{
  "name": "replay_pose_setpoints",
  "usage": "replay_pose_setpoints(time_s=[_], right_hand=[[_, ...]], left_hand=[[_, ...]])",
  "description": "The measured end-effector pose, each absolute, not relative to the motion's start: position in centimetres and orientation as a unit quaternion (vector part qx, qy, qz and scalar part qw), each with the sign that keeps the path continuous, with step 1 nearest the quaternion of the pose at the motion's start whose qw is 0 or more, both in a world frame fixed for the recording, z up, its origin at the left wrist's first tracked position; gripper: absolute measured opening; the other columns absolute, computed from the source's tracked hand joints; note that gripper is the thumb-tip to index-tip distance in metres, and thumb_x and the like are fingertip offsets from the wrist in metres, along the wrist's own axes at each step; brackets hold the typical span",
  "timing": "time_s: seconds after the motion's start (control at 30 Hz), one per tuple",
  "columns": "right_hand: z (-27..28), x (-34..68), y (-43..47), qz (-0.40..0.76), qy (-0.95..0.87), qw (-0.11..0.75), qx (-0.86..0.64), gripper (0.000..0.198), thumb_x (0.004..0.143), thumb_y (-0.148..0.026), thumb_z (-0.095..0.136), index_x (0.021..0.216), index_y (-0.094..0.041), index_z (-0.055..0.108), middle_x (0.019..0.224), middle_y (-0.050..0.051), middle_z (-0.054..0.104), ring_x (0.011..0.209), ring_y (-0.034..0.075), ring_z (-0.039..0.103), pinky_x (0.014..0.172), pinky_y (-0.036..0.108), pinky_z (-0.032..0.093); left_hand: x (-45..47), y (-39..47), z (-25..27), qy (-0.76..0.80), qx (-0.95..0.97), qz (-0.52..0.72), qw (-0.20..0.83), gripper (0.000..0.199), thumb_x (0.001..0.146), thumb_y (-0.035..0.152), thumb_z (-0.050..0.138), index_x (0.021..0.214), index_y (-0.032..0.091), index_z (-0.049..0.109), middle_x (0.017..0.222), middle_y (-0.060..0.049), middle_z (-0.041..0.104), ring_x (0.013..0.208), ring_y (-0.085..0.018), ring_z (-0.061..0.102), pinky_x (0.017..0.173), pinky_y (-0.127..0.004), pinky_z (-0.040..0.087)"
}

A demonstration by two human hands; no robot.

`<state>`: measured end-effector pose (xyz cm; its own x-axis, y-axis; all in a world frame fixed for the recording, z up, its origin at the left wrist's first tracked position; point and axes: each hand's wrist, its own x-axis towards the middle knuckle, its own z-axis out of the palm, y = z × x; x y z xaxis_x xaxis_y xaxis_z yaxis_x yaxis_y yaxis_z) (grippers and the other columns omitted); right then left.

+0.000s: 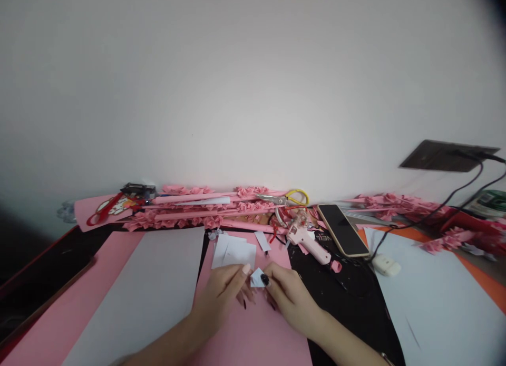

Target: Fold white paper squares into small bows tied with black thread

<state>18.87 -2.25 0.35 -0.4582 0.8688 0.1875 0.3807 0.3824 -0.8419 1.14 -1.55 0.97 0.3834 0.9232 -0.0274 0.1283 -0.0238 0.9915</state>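
A small folded piece of white paper (257,278) is held up between my two hands, above a pink sheet (261,329). My right hand (291,297) pinches its right side, the dark-nailed thumb lying on top. At the paper's left edge, the curled fingers of my left hand (223,289) grip it from behind, and the thumb tip is raised close beside it. Just beyond my left hand, white paper squares (239,252) lie overlapping on the pink sheet. A small white strip (262,241) rests to their right.
A pink glue gun (310,244) and a phone (343,231) lie at right, near a white case (386,265). Yellow-handled scissors (297,197) rest on pink paper flower stems (190,213) along the wall. Red-handled scissors (105,210) are at left. Cables hang from a wall socket (446,156).
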Motion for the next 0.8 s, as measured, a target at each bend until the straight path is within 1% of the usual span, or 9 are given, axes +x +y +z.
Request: replay_pose_setpoints(time_s=[0.07, 0.17, 0.27, 0.5, 0.8], right_hand=[[0.4, 18.83, -2.28, 0.395, -0.768, 0.316, -0.392, 0.021, 0.092, -0.022, 0.035, 0.076, -0.016, 0.048, 0.057, -0.003, 0.046, 0.05, 0.009, 0.041, 0.05, 0.02, 0.034], [0.57, 18.72, -2.34, 0.413, -0.768, 0.307, -0.381, 0.022, 0.092, -0.022, 0.035, 0.079, -0.015, 0.051, 0.057, -0.003, 0.046, 0.049, 0.009, 0.041, 0.048, 0.019, 0.034], [0.64, 18.62, -2.36, 0.433, -0.757, 0.31, -0.379, 0.024, 0.092, -0.024, 0.034, 0.078, -0.015, 0.051, 0.056, -0.003, 0.046, 0.048, 0.008, 0.041, 0.046, 0.019, 0.033], [0.26, 18.49, -2.34, 0.484, -0.72, 0.327, -0.375, 0.027, 0.092, -0.031, 0.035, 0.074, -0.016, 0.046, 0.054, -0.004, 0.042, 0.045, 0.007, 0.038, 0.043, 0.018, 0.03], [0.26, 18.5, -2.35, 0.474, -0.724, 0.33, -0.377, 0.027, 0.092, -0.033, 0.036, 0.075, -0.016, 0.049, 0.055, -0.004, 0.043, 0.045, 0.007, 0.039, 0.043, 0.018, 0.031]], left_hand=[[1.32, -1.47, 0.26, 0.434, 0.605, 0.333, 0.579, 0.047, 0.089, 0.043, 0.032, 0.061, 0.014, 0.056, 0.05, -0.002, 0.059, 0.044, -0.012, 0.056, 0.044, -0.02, 0.041], [1.44, -1.55, -0.32, 0.432, 0.61, 0.311, 0.587, 0.047, 0.088, 0.045, 0.033, 0.059, 0.014, 0.053, 0.044, 0.001, 0.053, 0.037, -0.009, 0.051, 0.039, -0.018, 0.034], [1.46, -1.67, -0.33, 0.433, 0.611, 0.297, 0.593, 0.048, 0.087, 0.047, 0.032, 0.058, 0.014, 0.052, 0.043, 0.002, 0.051, 0.035, -0.009, 0.048, 0.037, -0.018, 0.031], [1.48, -1.74, -0.18, 0.425, 0.623, 0.295, 0.587, 0.045, 0.086, 0.047, 0.034, 0.057, 0.016, 0.049, 0.043, 0.004, 0.049, 0.036, -0.008, 0.047, 0.038, -0.017, 0.032], [1.48, -1.76, -0.14, 0.429, 0.645, 0.292, 0.56, 0.042, 0.086, 0.044, 0.036, 0.056, 0.017, 0.047, 0.045, 0.005, 0.048, 0.037, -0.007, 0.047, 0.038, -0.016, 0.035]])
